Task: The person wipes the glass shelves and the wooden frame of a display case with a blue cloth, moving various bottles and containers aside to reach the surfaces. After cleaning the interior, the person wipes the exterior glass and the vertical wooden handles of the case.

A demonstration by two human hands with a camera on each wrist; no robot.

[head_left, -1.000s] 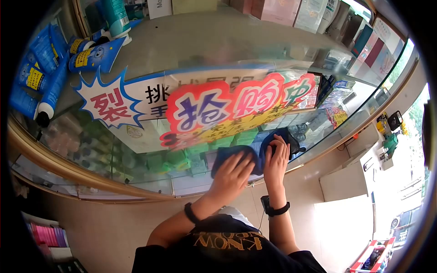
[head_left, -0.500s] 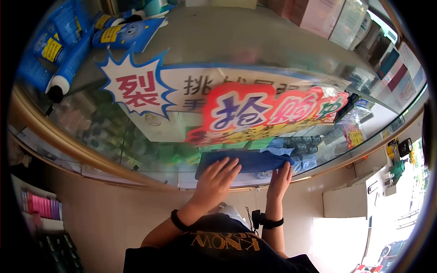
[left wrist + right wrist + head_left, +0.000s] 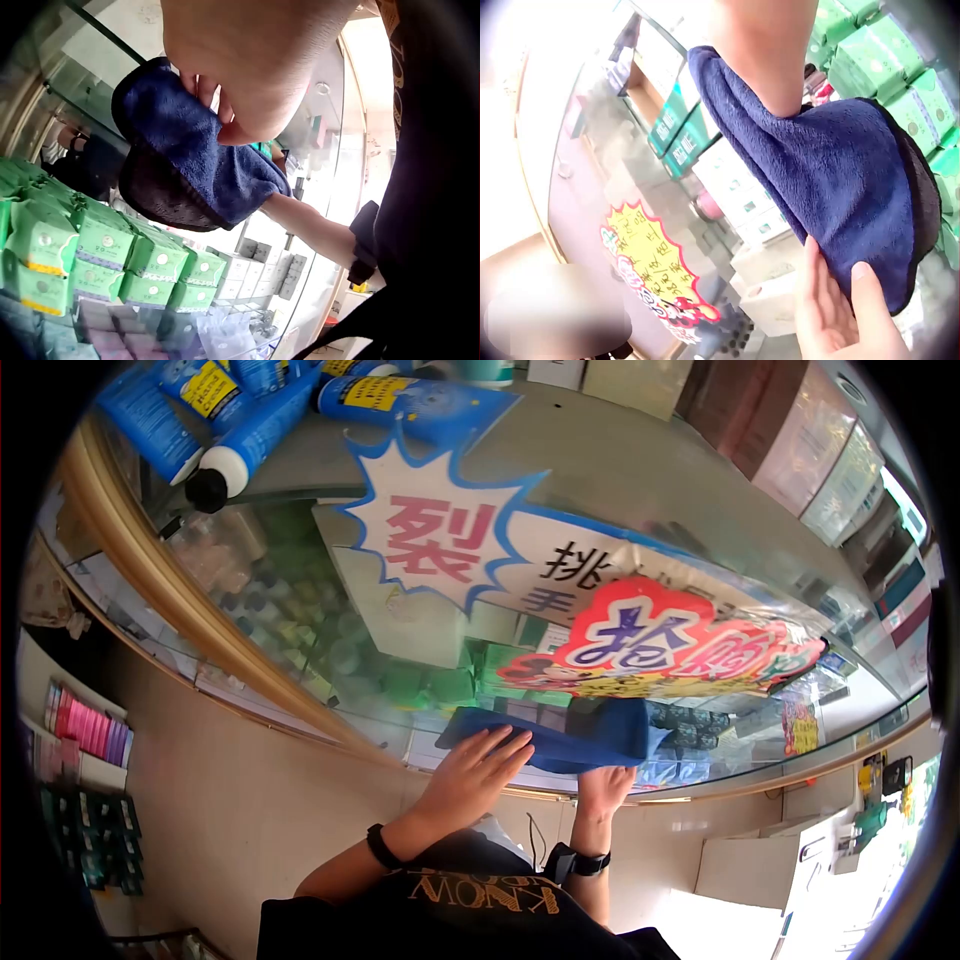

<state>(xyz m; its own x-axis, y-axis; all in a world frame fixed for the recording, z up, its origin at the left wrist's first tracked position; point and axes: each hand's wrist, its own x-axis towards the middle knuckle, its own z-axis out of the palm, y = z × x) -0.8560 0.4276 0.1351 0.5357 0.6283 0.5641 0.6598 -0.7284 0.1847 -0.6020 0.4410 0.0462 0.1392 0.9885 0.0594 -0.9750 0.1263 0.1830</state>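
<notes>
A dark blue plush cloth [image 3: 600,735] with black edging is stretched between both hands, low over the front of a glass display counter. My left hand [image 3: 472,772] grips its left end; in the right wrist view the thumb [image 3: 866,289] presses on the near face, with the fingers at its edge. My right hand [image 3: 604,792] holds the opposite end from below, its fingers mostly covered by fabric. The left wrist view shows the cloth [image 3: 187,142] hanging in a fold with a darker underside [image 3: 161,191].
Blue tubes [image 3: 420,405] lie at the counter's back left. Sale signs [image 3: 640,635] cover part of the glass. Green packs [image 3: 109,240] and white boxes [image 3: 739,195] fill the shelves beneath. The gold frame [image 3: 250,670] edges the counter. Cartons [image 3: 800,450] stand at the back right.
The bunched cloth was spread out between the hands, then its right end turned up and folded over the right hand. The head view has swung, shifting the counter rightward.
</notes>
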